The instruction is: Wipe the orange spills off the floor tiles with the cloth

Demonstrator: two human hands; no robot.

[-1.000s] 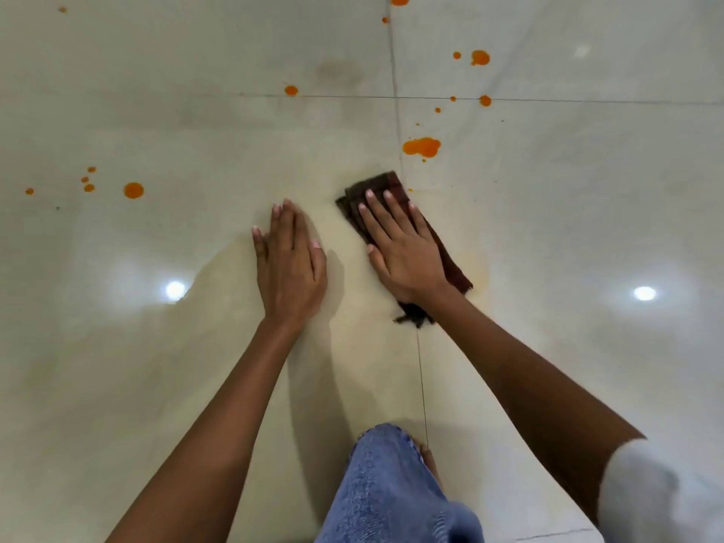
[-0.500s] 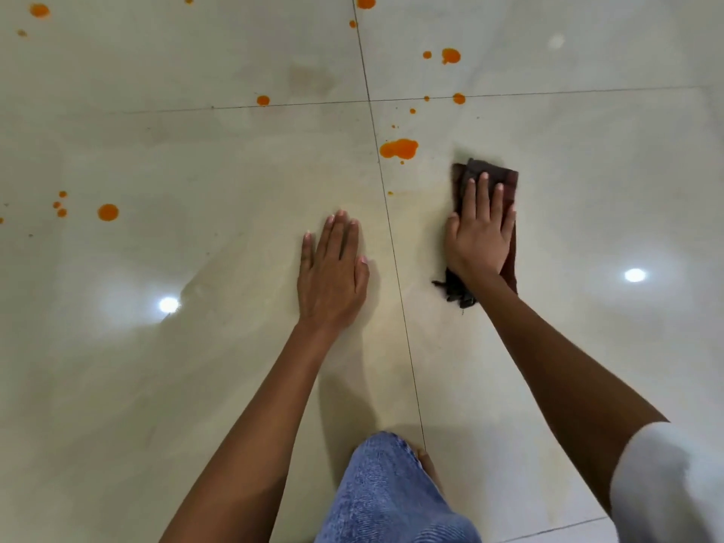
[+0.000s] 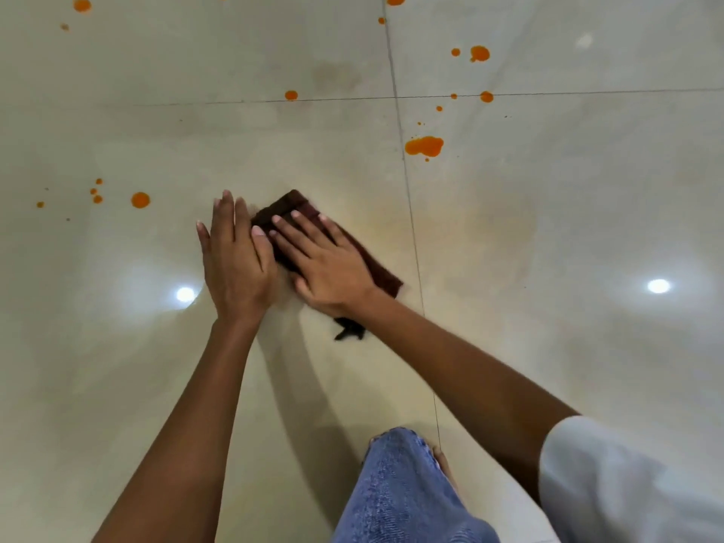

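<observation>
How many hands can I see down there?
2. The left hand lies flat on the floor tile, right beside the brown cloth. The right hand presses flat on top of that cloth. None seems hidden.

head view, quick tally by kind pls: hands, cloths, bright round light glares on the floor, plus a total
bare hands: 2 (left hand, right hand)
dark brown folded cloth: 1
bright round light glares on the tiles: 2 (left glare, right glare)
total: 5
</observation>
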